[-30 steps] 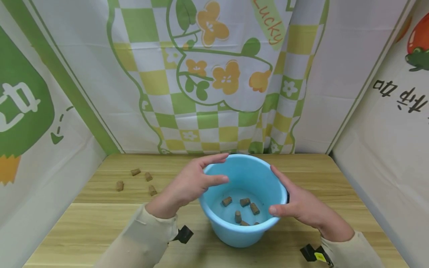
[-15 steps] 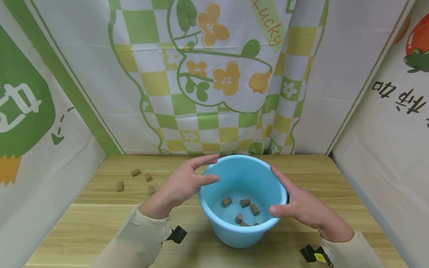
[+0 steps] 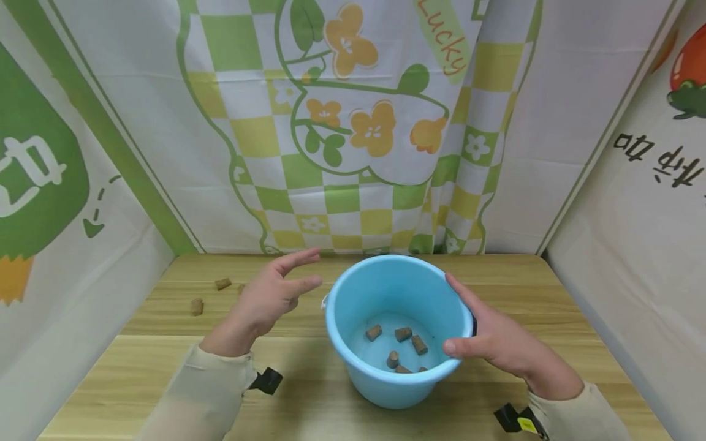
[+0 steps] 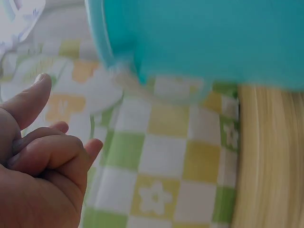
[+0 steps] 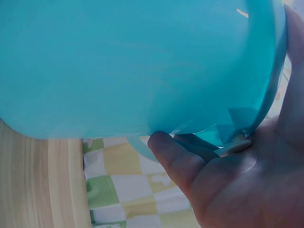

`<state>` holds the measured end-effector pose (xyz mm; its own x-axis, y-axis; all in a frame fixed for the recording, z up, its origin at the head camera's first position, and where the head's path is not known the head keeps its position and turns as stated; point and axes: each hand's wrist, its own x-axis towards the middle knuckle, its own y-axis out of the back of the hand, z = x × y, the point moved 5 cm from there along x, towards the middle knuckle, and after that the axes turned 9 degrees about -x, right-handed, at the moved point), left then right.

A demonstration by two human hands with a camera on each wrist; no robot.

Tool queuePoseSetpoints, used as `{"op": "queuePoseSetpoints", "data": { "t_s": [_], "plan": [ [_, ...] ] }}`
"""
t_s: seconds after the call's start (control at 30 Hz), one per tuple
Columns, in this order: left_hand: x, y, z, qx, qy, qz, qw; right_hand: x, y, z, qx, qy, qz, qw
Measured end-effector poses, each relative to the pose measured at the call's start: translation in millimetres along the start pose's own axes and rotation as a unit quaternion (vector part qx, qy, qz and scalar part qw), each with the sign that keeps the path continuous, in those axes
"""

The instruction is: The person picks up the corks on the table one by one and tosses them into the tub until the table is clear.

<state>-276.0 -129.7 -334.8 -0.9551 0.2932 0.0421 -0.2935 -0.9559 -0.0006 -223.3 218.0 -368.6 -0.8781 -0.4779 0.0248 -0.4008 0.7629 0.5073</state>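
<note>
A light blue bucket point(image 3: 391, 392) stands on the table, its mouth facing up. Several brown corks point(image 3: 403, 334) lie on its floor. My right hand point(image 3: 499, 337) grips the bucket's right rim, thumb over the edge; in the right wrist view its fingers curl around the outer wall near the handle joint. Left of the bucket, my left hand point(image 3: 265, 300) hovers with nothing in it. Thumb and index finger stretch out, the other fingers loosely bent, as the left wrist view shows. Beyond it lie loose corks point(image 3: 223, 283), one mostly hidden behind the hand.
The wooden table point(image 3: 138, 380) ends at a printed, checkered curtain point(image 3: 342, 199) at the back. White printed cloth walls point(image 3: 634, 245) flank both sides. A white handle end point(image 3: 324, 301) sticks out at the bucket's left rim.
My left hand has moved away from the bucket's left rim, leftward toward the loose corks, covering some of them. The right hand keeps its grip and the bucket stays in place.
</note>
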Motion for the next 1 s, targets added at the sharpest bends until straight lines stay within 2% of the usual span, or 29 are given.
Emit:
{"op": "queuePoseSetpoints", "data": {
  "t_s": [0.07, 0.2, 0.3, 0.43, 0.6, 0.73, 0.87, 1.0],
  "plan": [
    [-0.9, 16.5, -2.4, -0.013, -0.004, 0.017, 0.9998, 0.1, 0, 0, 0.005, -0.001, -0.001, 1.0000],
    [-3.3, 55.2, -5.8, -0.091, -0.008, 0.058, 0.9942, 0.0, -1, 0, 0.012, -0.004, -0.001, 0.9999],
    [-6.9, 85.3, -10.4, -0.164, -0.010, 0.090, 0.9823, -0.4, -1, 0, 0.010, -0.004, 0.000, 0.9999],
    [-14.4, 118.5, -20.3, -0.224, -0.011, 0.118, 0.9673, -0.7, -2, 0, 0.011, 0.002, -0.001, 0.9999],
    [-23.8, 147.8, -34.0, -0.250, 0.003, 0.147, 0.9569, -0.8, -2, 1, 0.010, 0.004, 0.000, 0.9999],
    [-28.2, 166.8, -50.4, -0.259, 0.027, 0.188, 0.9471, -1.0, -1, 1, 0.007, 0.002, 0.002, 1.0000],
    [-32.7, 186.5, -78.4, -0.267, 0.066, 0.247, 0.9292, -0.7, 0, 0, 0.000, 0.006, 0.004, 1.0000],
    [-42.7, 206.2, -111.9, -0.229, 0.120, 0.301, 0.9178, 0.1, 0, 0, -0.005, 0.007, 0.003, 1.0000]
  ]
}}
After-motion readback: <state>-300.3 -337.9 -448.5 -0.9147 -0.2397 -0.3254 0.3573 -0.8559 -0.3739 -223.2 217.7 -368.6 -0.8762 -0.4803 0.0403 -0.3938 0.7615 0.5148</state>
